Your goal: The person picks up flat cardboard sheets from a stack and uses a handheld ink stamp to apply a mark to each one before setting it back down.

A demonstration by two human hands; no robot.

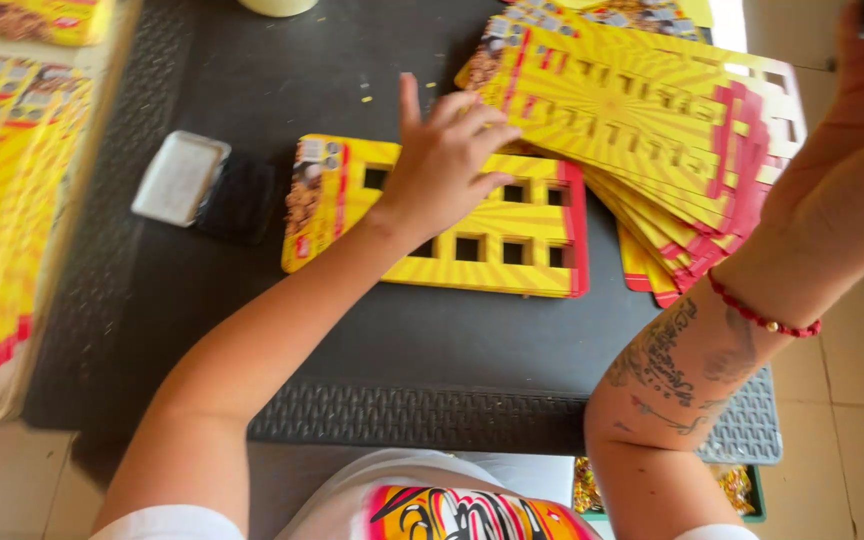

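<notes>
Head view: dark mat (402, 340) over tiled floor (862, 400)

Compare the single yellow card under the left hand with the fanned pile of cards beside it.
The single card lies flat and alone under the left hand; the pile is many cards, fanned and overlapping. The card's square cut-outs show dark mat; the pile's mostly show yellow beneath. Both share yellow rays and red edging.

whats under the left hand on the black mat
The left hand lies flat on a yellow card with square cut-outs, which rests on the black mat. Whether more cards sit under it cannot be seen.
</notes>
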